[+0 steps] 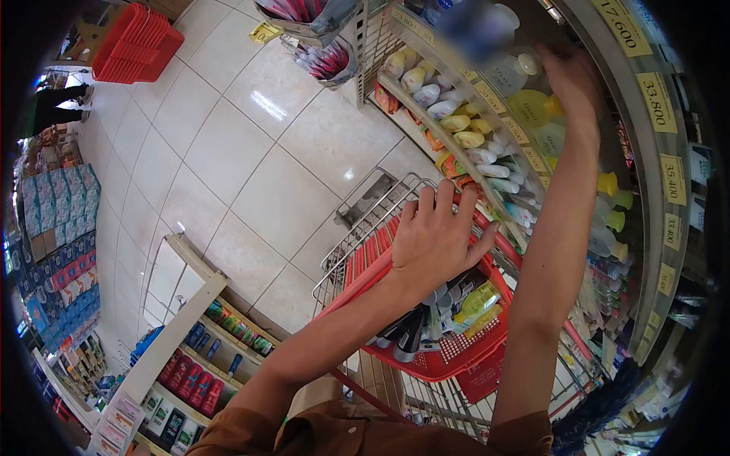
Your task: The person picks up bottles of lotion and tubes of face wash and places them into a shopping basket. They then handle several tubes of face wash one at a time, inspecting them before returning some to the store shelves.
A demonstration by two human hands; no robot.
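The yellow bottle (pixel 530 108) stands upright on the shelf (pixel 511 131), long axis vertical, among pale bottles. The right hand (pixel 572 80) is raised just beside it at about two o'clock, fingers in among the bottles. Its back hides the grip, so I cannot tell whether it clasps anything. The left hand (pixel 437 239), grip released and fingers spread, lies well apart at seven o'clock over the red basket (pixel 456 357).

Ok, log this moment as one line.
left hand open over red basket in wire cart | right hand at shelf bottles, grip unclear
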